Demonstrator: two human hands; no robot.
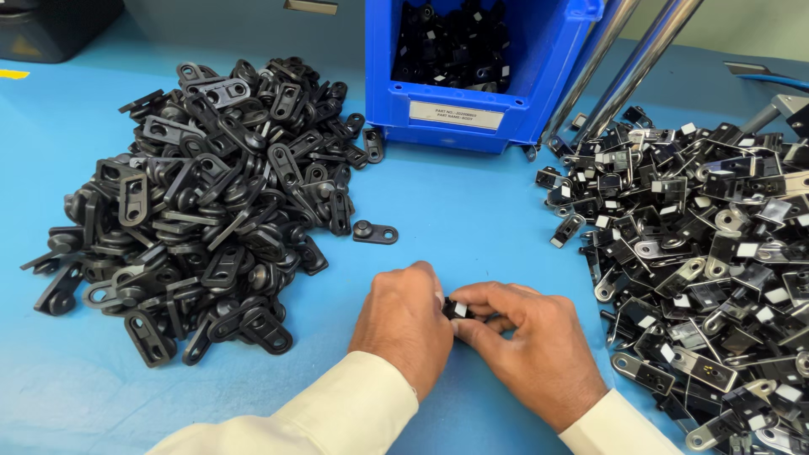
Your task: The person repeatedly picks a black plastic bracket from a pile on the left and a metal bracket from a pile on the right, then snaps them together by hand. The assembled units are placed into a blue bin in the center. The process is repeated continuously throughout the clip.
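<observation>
On the blue tabletop we keep black brackets heaped left, tabbed ones right, a bin far. Near centre, our left hand and right hand together pinch one small part, steadying it between fingertips.

A small black part with a white patch sits pinched just above the blue table.

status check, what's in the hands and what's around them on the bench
Left hand and right hand both pinched on one small black part. Black bracket pile left, white-tabbed parts pile right. Blue bin behind. Nothing between.
</observation>
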